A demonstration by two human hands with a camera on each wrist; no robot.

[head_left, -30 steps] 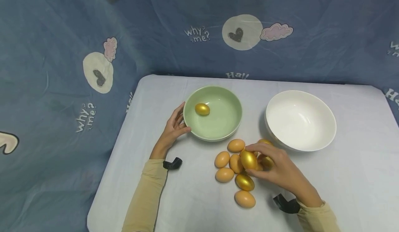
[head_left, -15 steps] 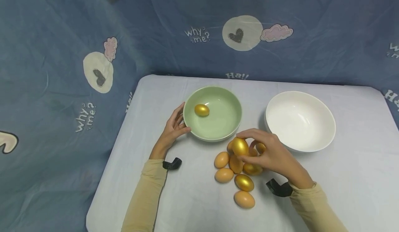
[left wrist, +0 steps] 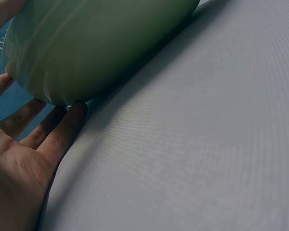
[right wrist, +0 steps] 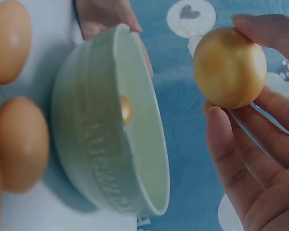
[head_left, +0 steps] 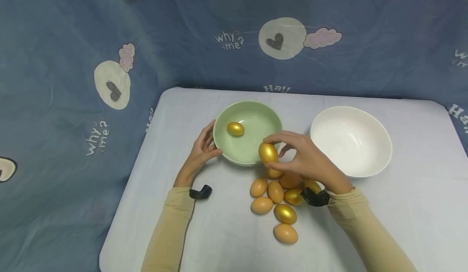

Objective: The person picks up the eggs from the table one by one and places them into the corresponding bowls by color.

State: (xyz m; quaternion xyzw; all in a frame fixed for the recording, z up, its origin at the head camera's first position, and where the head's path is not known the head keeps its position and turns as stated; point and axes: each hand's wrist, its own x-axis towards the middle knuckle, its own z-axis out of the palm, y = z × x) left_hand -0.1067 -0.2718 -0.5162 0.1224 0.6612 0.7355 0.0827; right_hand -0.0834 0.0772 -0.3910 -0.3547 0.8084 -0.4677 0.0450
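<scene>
1. Surface: white-covered table [head_left: 223, 239]; printed blue cloth [head_left: 204, 16] behind.
2. Count: one green bowl [head_left: 252, 131], one white bowl [head_left: 351, 142], six brown eggs [head_left: 261, 205] on the table; five gold eggs [head_left: 285, 214]: three on the table, one in the green bowl, one held.
3. Right hand [head_left: 308, 158]: pinching a gold egg at the green bowl's near rim. Left hand [head_left: 200, 149]: fingers spread, touching that bowl's side.
4. Obscured: eggs partly covered by the right arm; bowl lettering [right wrist: 98, 163] blurred.

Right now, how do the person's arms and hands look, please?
The left sleeve and right sleeve are plain tan, ending near the wrists. A black, angular piece sits at each wrist. The left hand and right hand are bare, without gloves.
</scene>
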